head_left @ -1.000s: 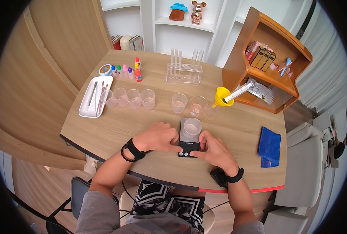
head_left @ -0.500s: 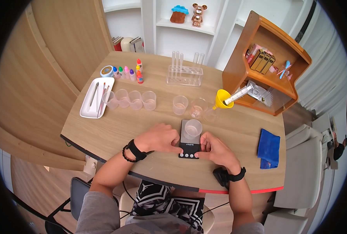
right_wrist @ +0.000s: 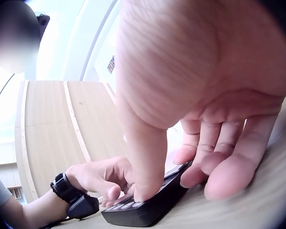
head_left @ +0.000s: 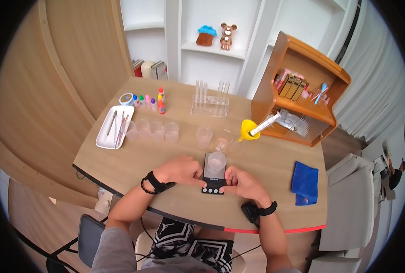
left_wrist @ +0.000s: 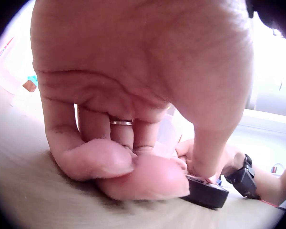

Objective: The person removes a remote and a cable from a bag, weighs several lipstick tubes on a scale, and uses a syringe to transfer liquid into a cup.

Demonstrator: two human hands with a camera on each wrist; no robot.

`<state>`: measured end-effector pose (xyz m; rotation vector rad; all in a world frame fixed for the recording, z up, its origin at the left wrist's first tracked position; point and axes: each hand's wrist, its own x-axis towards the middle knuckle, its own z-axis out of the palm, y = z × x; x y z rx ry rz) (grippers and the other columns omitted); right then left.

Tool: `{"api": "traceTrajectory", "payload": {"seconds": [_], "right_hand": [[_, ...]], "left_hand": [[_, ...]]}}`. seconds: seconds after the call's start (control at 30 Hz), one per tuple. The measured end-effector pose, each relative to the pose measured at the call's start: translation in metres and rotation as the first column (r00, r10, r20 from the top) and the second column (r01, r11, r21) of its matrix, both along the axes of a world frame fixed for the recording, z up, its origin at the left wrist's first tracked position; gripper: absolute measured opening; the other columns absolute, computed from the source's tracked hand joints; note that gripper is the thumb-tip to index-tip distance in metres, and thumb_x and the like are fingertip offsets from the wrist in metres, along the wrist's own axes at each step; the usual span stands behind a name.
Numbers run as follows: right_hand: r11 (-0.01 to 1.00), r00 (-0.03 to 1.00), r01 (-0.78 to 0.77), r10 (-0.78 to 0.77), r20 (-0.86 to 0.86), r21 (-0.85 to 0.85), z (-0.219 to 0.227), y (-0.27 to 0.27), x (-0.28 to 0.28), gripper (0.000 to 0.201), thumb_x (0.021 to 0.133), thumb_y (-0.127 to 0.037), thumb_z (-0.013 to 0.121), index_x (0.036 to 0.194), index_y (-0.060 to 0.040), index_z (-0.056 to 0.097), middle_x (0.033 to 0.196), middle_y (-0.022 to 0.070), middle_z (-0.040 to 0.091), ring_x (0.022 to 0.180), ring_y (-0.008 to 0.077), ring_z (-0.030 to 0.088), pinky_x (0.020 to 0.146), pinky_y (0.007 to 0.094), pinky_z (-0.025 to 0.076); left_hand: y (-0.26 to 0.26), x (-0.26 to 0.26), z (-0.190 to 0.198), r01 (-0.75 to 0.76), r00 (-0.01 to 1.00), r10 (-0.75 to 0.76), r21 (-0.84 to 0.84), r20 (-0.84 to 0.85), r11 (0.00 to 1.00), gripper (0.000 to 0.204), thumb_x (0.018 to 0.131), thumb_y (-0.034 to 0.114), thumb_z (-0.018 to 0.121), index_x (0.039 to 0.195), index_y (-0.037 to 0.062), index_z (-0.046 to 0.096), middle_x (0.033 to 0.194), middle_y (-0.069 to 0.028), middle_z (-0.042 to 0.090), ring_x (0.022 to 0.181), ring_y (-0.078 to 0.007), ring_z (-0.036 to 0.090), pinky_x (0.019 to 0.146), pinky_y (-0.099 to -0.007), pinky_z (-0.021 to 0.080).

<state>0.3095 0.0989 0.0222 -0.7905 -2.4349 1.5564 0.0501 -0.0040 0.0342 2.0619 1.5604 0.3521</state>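
A slim dark scale lies near the table's front edge, with a clear plastic cup upright on its platform. My left hand is at its left front corner, thumb touching there, the other fingers bent with tips near or on the tabletop in the left wrist view. At the right front corner is my right hand; in the right wrist view its thumb is straight down on the scale's front part beside round buttons, other fingers loosely bent. Neither hand grips the cup.
Behind stand more clear cups, a yellow funnel with a syringe, and a test tube rack. Small color bottles and a white tray are at left; a blue cloth and wooden shelf at right.
The right thumb has shifted slightly to the right, uncovering another button on the scale. The head view has tilted, so the table sits lower in it. The cup remains on the scale.
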Motion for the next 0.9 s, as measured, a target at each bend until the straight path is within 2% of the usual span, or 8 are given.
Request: {"api": "traceTrajectory", "payload": {"seconds": [0.2, 0.27, 0.3, 0.37, 0.4, 0.47, 0.57, 0.9], "right_hand": [[0.992, 1.0, 0.006, -0.006, 0.007, -0.128, 0.004, 0.002, 0.002, 0.039, 0.084, -0.022, 0.084, 0.099, -0.0064, 0.051, 0.079, 0.0021, 0.056, 0.066, 0.0096, 0.054, 0.047, 0.0257, 0.048], [0.991, 1.0, 0.008, -0.005, 0.027, -0.13, 0.002, 0.002, 0.001, 0.036, 0.086, -0.021, 0.082, 0.099, -0.0068, 0.051, 0.08, 0.0019, 0.057, 0.067, 0.0102, 0.056, 0.047, 0.0278, 0.05], [0.991, 1.0, 0.003, -0.002, 0.014, -0.133, 0.001, 0.002, 0.001, 0.036, 0.086, -0.021, 0.082, 0.099, -0.0068, 0.051, 0.08, 0.0019, 0.057, 0.067, 0.0102, 0.056, 0.047, 0.0278, 0.05], [0.988, 1.0, 0.018, -0.015, 0.021, -0.151, 0.001, 0.002, 0.001, 0.035, 0.087, -0.02, 0.081, 0.1, -0.0065, 0.051, 0.08, 0.0021, 0.058, 0.066, 0.0109, 0.057, 0.048, 0.0283, 0.05], [0.988, 1.0, 0.013, -0.012, 0.008, -0.153, 0.0, 0.002, 0.002, 0.035, 0.087, -0.02, 0.081, 0.1, -0.0065, 0.051, 0.08, 0.0021, 0.058, 0.066, 0.0109, 0.057, 0.048, 0.0283, 0.05], [0.993, 1.0, 0.018, -0.019, -0.008, -0.118, -0.002, 0.002, 0.002, 0.033, 0.088, -0.019, 0.08, 0.099, -0.0056, 0.052, 0.079, 0.0029, 0.059, 0.066, 0.0115, 0.058, 0.047, 0.0289, 0.05], [0.996, 0.999, 0.012, -0.014, -0.028, -0.089, -0.005, 0.004, 0.002, 0.032, 0.088, -0.019, 0.079, 0.098, -0.0043, 0.053, 0.078, 0.0038, 0.06, 0.064, 0.012, 0.059, 0.047, 0.0295, 0.051], [0.998, 1.0, 0.03, -0.03, -0.004, -0.057, -0.003, 0.002, 0.001, 0.032, 0.088, -0.02, 0.078, 0.096, -0.0026, 0.053, 0.078, 0.0062, 0.063, 0.064, 0.0146, 0.061, 0.046, 0.0317, 0.052]], "left_hand": [[-0.007, 0.0, 0.02, -0.047, 0.993, 0.044, 0.026, 0.111, 0.999, 0.04, 0.082, 0.04, 0.078, 0.07, 0.0031, 0.067, 0.061, -0.0129, 0.063, 0.056, -0.0294, 0.06, 0.056, -0.0408, 0.046], [-0.011, 0.003, 0.037, -0.21, 0.963, 0.199, 0.046, 0.182, 0.977, 0.032, 0.083, 0.033, 0.079, 0.081, 0.003, 0.067, 0.066, -0.012, 0.064, 0.063, -0.0289, 0.063, 0.061, -0.0393, 0.049], [-0.012, 0.004, 0.046, -0.213, 0.965, 0.202, 0.046, 0.169, 0.976, 0.032, 0.083, 0.033, 0.079, 0.081, 0.003, 0.067, 0.066, -0.012, 0.064, 0.063, -0.0289, 0.063, 0.061, -0.0393, 0.049], [-0.014, 0.009, 0.062, -0.296, 0.948, 0.241, 0.296, 0.208, 0.908, 0.035, 0.084, 0.029, 0.078, 0.104, 0.0033, 0.065, 0.086, -0.0137, 0.067, 0.084, -0.0298, 0.067, 0.074, -0.0395, 0.053], [-0.013, 0.012, 0.062, -0.295, 0.95, 0.245, 0.299, 0.196, 0.908, 0.035, 0.084, 0.029, 0.078, 0.104, 0.0033, 0.065, 0.086, -0.0137, 0.067, 0.084, -0.0298, 0.067, 0.074, -0.0395, 0.053], [-0.01, 0.021, 0.059, -0.225, 0.974, 0.191, 0.471, 0.119, 0.853, 0.05, 0.082, 0.023, 0.08, 0.124, 0.0045, 0.059, 0.113, -0.0145, 0.064, 0.109, -0.0307, 0.063, 0.092, -0.0404, 0.051], [-0.006, 0.035, 0.059, -0.137, 0.99, 0.141, 0.451, 0.024, 0.882, 0.06, 0.081, 0.023, 0.081, 0.131, 0.0059, 0.055, 0.123, -0.0157, 0.059, 0.116, -0.0353, 0.058, 0.102, -0.0438, 0.047], [0.005, 0.039, 0.046, -0.087, 0.989, 0.13, 0.447, -0.066, 0.89, 0.051, 0.078, 0.019, 0.08, 0.124, 0.0067, 0.062, 0.119, -0.015, 0.063, 0.117, -0.0363, 0.058, 0.101, -0.0438, 0.047]]}}
